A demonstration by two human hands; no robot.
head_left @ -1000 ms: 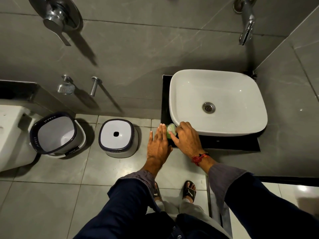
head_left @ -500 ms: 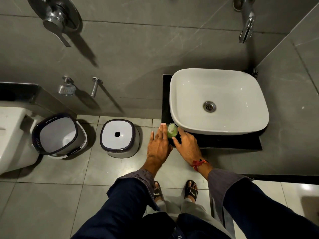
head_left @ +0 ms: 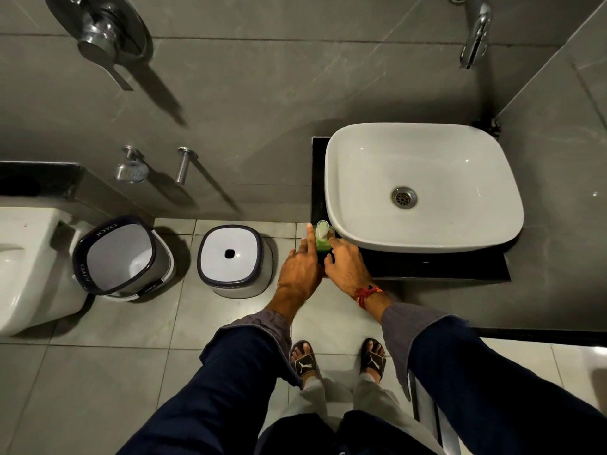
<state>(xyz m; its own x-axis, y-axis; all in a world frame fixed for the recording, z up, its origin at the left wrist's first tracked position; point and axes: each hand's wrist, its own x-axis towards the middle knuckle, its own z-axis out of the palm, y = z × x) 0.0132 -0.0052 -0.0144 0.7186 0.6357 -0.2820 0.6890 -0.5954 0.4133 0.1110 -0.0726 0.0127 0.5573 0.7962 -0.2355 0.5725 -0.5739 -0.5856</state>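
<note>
A small green bottle with a clear cap stands on the left front corner of the black counter, right against the white basin. My left hand is at its left side, index finger stretched up along the bottle and the other fingers curled in by its base. From the right, my right hand, a red thread on its wrist, closes its fingers on the bottle's lower part. The bottle's base is hidden behind both hands.
On the floor to the left stand a white stool with a dark rim and an open bucket. A white toilet is at the far left. A tap juts from the wall above the basin. My sandalled feet stand on grey tiles.
My left hand went from flat, straight fingers beside the bottle to a single extended index finger with the rest curled. My right hand shifted slightly and closed in on the bottle.
</note>
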